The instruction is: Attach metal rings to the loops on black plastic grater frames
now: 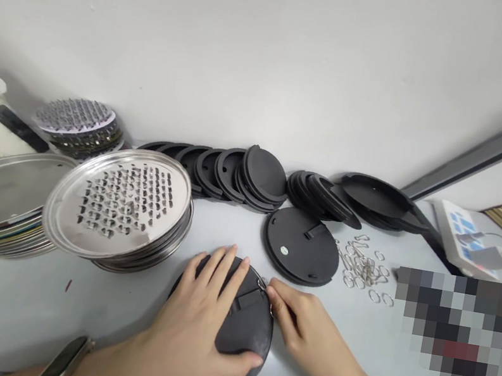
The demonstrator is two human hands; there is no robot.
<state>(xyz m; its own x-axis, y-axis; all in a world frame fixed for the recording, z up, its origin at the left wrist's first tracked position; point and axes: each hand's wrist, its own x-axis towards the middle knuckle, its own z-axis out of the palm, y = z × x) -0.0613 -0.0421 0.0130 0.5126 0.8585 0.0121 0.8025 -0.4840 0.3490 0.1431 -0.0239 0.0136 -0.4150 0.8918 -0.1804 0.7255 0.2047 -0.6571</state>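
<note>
My left hand [204,321] lies spread over a round black plastic disc [250,335] at the table's front edge, its fingers pointing away and the thumb stretched to the right. At the disc's upper right rim, my right hand [305,322] pinches a small metal ring [262,284]; whether the ring passes through the disc is hidden by the fingertips. Behind my right hand rests another black disc [303,248] with a strap-like tab and a small pale sticker, stacked on at least one more. A pile of metal rings and clips [365,268] lies to its right.
Round metal plates with raised teeth [118,204] are stacked at left, beside large flat plates [3,198] and a spiked stack [77,120]. Black discs [262,177] lean along the wall. A power strip [464,236] with a cable stands right, near a blurred-out patch.
</note>
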